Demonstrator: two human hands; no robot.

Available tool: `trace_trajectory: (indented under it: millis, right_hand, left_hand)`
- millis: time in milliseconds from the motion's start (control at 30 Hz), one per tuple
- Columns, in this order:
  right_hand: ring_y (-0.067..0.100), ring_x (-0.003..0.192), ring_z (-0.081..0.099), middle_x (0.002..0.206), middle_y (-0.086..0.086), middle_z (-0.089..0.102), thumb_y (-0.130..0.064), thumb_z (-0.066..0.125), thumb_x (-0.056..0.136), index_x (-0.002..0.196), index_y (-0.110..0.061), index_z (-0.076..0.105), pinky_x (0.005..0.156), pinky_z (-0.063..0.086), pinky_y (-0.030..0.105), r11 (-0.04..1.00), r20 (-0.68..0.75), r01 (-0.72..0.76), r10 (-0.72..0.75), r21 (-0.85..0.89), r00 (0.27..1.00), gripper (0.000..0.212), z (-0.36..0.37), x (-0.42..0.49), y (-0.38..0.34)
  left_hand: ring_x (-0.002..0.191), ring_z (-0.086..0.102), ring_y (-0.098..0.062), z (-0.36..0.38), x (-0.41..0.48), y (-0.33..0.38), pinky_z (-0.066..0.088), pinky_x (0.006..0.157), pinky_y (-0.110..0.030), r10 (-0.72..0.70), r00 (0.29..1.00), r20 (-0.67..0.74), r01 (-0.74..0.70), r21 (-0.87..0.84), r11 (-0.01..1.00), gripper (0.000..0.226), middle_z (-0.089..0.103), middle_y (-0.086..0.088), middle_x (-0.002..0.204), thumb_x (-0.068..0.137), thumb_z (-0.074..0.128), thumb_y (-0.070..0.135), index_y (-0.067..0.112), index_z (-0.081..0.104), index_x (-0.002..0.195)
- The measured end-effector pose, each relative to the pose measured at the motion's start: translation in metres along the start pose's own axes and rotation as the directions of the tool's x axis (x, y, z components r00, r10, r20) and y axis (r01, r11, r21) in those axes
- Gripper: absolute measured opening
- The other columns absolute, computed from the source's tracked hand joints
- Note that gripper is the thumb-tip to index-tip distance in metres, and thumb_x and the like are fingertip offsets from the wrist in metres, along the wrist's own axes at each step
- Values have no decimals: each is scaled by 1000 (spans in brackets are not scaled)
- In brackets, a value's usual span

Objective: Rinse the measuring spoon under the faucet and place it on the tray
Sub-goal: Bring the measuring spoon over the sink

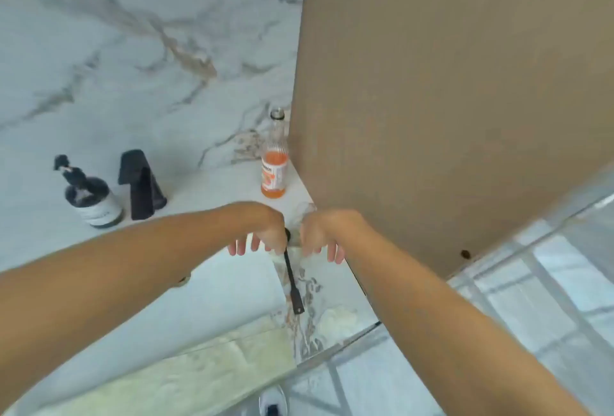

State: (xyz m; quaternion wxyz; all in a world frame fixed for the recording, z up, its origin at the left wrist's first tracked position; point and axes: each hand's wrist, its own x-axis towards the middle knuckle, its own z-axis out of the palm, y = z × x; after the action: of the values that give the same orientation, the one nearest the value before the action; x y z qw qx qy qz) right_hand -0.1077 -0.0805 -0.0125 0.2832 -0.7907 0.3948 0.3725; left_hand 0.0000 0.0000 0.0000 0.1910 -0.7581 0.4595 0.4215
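Observation:
A black measuring spoon [293, 277] hangs handle-down over the marble counter [216, 189], its bowl pinched in the fingers of my left hand [262, 233]. My right hand [324, 236] hovers just to the right of the spoon's bowl, fingers spread and curled down, holding nothing I can see. A clear glass [307, 209] stands behind and between the hands, mostly hidden. No faucet or tray is in view.
An open glass bottle [274, 163] with orange drink stands behind the hands against a tall brown panel [448, 100]. A dark pump bottle [91, 198] and a black folded object [141, 184] sit at the left. The counter edge runs at lower right, tiled floor beyond.

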Motion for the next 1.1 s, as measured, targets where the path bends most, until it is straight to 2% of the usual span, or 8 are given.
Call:
trace_trajectory:
  millis: [100, 233, 367, 500, 600, 800, 933, 1100]
  right_hand:
    - [37, 86, 74, 91, 10, 59, -16, 65, 88, 121, -6, 55, 77, 62, 47, 999, -17, 33, -33, 25, 999, 36, 26, 50, 16]
    - [28, 52, 69, 68, 9, 64, -34, 62, 88, 91, -7, 54, 64, 64, 42, 962, -34, 50, -43, 267, 998, 29, 75, 106, 29]
    - [20, 62, 61, 73, -2, 56, -30, 59, 91, 73, -20, 47, 57, 54, 32, 925, -214, 158, -87, 344, 973, 24, 109, 127, 34]
    - [8, 56, 45, 63, -7, 47, -18, 63, 88, 64, -21, 40, 56, 40, 21, 867, -288, 225, -100, 444, 952, 33, 122, 134, 38]
    - [4, 44, 44, 62, -2, 49, -14, 63, 88, 64, -20, 39, 46, 37, 18, 823, -240, 232, -121, 518, 963, 34, 121, 131, 34]
    - [8, 30, 47, 59, 5, 51, -10, 61, 91, 74, -10, 46, 34, 38, 22, 698, -184, 306, -247, 647, 951, 23, 116, 113, -1]
    - [13, 35, 52, 57, 1, 52, -12, 64, 90, 73, -12, 52, 34, 41, 24, 666, -132, 338, -341, 665, 931, 21, 119, 104, -43]
    - [21, 48, 57, 66, 11, 62, -19, 63, 92, 81, -8, 60, 44, 49, 29, 672, 33, 303, -438, 676, 899, 16, 98, 96, -104]
  left_hand:
    - [72, 62, -27, 17, 53, 5, 48, 46, -28, 30, 990, -141, -30, 5, 1000, 18, 56, -8, 87, 90, 48, 20, 8, 50, 104]
    - [82, 65, -28, 46, 110, -6, 52, 65, -32, -146, 939, -310, 30, -351, 936, 24, 63, -7, 90, 89, 52, 28, 9, 60, 102]
    - [70, 76, -29, 68, 140, -15, 63, 71, -39, -259, 944, -204, 22, -744, 668, 34, 76, -13, 78, 87, 61, 36, 4, 72, 86]
    - [65, 76, -24, 76, 157, -22, 64, 66, -39, -276, 936, -217, -44, -853, 520, 24, 78, -10, 71, 82, 67, 29, 7, 75, 74]
    - [65, 74, -16, 82, 160, -30, 62, 59, -29, -231, 963, -138, -65, -952, 298, 14, 75, -4, 73, 81, 75, 25, 12, 76, 77]
    - [74, 62, -22, 95, 129, -64, 56, 67, -27, -89, 994, -61, -78, -976, -204, 15, 67, -9, 88, 91, 68, 18, 5, 74, 94]
    - [72, 59, -20, 108, 101, -105, 51, 70, -31, -80, 990, -112, -132, -939, -316, 17, 68, -5, 82, 98, 56, 19, 6, 67, 95]
    - [63, 50, -19, 122, 76, -150, 51, 60, -30, -279, 942, -186, -288, -876, -386, 20, 52, -5, 68, 101, 46, 13, 4, 61, 91]
